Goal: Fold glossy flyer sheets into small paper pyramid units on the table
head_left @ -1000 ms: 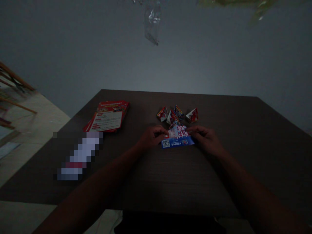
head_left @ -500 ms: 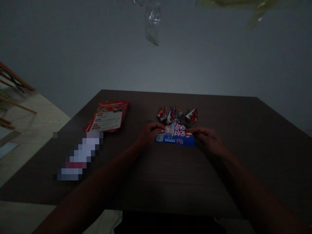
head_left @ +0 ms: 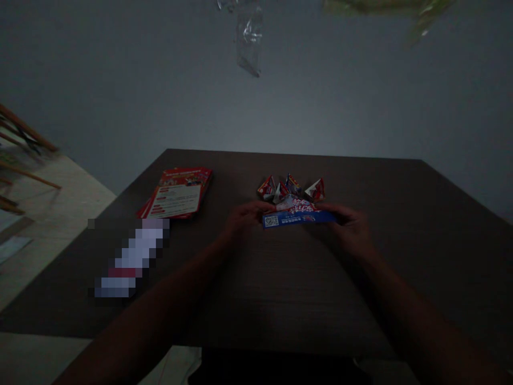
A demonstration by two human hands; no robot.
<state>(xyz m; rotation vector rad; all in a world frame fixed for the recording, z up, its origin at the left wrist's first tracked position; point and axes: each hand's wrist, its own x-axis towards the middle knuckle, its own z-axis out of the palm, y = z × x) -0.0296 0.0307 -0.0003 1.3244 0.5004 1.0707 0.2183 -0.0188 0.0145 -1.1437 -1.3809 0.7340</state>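
Between my two hands is a printed paper flyer [head_left: 298,218], red and white at the back with a blue strip and a QR code along the near edge. My left hand [head_left: 247,216] grips its left end, fingers closed. At the right end, my right hand [head_left: 349,222] pinches the paper, thumb toward me. The flyer's near edge is tilted up off the table. Just behind it stand several small folded paper shapes [head_left: 316,189], pointed and coloured red, white and blue; the flyer hides part of their bases.
A stack of red flyers [head_left: 178,195] lies at the table's left. Nearer me is a pixelated pale object [head_left: 136,254]. The dark table [head_left: 248,299] meets a grey wall, where a clear plastic bag [head_left: 249,40] hangs. Wooden chair legs [head_left: 30,128] show at far left.
The flyer has lifted at its near edge and shifted slightly right, turning a little in my hands. My right hand now holds lower round its right end. The stack and folded shapes have stayed put.
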